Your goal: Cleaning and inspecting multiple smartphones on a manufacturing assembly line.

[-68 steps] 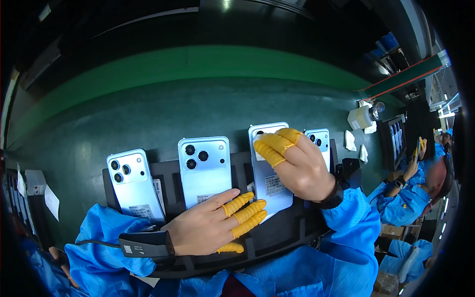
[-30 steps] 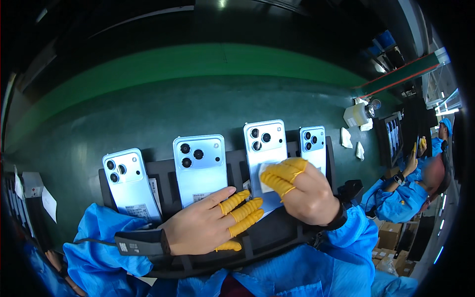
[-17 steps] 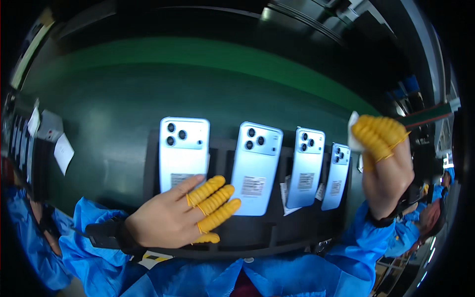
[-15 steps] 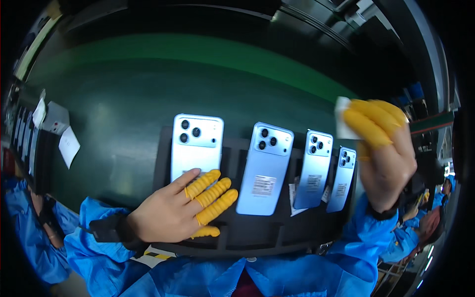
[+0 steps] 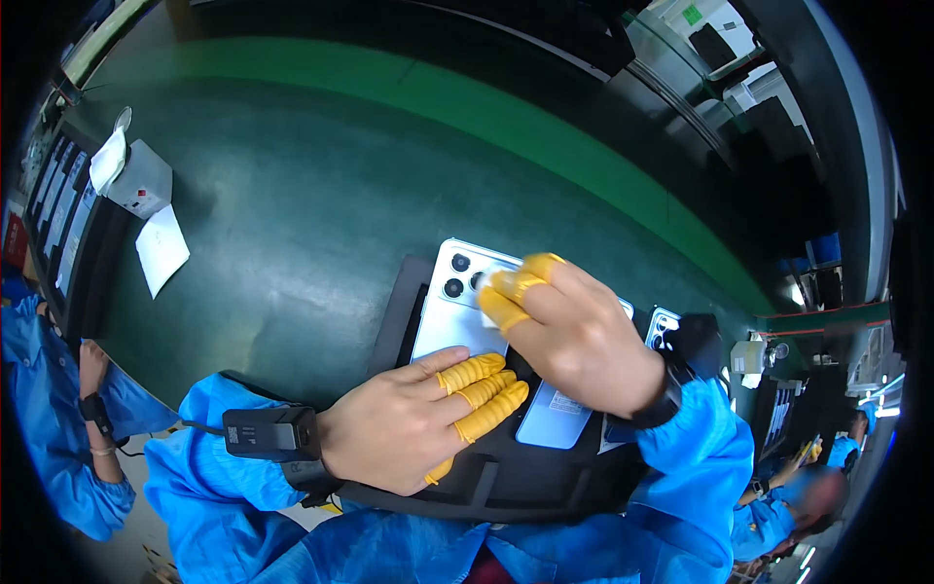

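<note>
A light blue phone (image 5: pixel 449 326) lies back up at the left end of a black tray (image 5: pixel 389 326). My left hand (image 5: pixel 409 419), with yellow finger cots, rests its outstretched fingers on the lower part of that phone. Pinched in my right hand (image 5: pixel 579 346), also in yellow finger cots, is a white wipe (image 5: pixel 488 313) against the phone's camera area; it is partly hidden and blurred by motion. Under my right hand a second blue phone (image 5: pixel 555 420) shows its lower end and label. Farther right, another phone (image 5: pixel 662 326) is largely covered by my right wrist.
On the green table (image 5: pixel 292 214), a grey-white box (image 5: pixel 146 180) stands at the left beside a white sheet (image 5: pixel 162 250). A black rack (image 5: pixel 73 219) holds several flat items. People in blue (image 5: pixel 58 419) are at the left and far right.
My right hand has come from the raised right side down to the leftmost phone, bringing the wipe onto its camera area. My left hand stays on the phone; the view has shifted.
</note>
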Demonstrator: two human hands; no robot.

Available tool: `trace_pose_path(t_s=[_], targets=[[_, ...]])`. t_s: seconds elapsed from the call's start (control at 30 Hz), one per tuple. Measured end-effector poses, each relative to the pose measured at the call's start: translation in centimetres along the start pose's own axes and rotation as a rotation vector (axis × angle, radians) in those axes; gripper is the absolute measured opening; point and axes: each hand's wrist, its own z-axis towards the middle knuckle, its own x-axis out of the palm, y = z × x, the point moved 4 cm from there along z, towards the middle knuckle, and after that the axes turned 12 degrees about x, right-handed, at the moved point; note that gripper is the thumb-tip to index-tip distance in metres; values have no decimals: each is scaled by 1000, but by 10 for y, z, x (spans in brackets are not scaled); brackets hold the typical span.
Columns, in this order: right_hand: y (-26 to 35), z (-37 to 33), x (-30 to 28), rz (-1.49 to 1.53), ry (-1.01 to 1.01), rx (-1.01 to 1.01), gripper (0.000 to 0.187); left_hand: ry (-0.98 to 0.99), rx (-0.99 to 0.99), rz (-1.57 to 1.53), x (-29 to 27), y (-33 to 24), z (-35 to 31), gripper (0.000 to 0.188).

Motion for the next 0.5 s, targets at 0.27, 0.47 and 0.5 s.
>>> trace_pose_path(t_s=[0.27,0.47,0.5], targets=[[-3,32,3,-62,-83,-23,31,-89,-13,17,5,2,5,54],[3,8,4,-69,-1,-11,29,-132,-34,-24,7,4,0,46],[5,-2,1,-84,36,24,30,-105,-35,-9,8,3,1,45]])
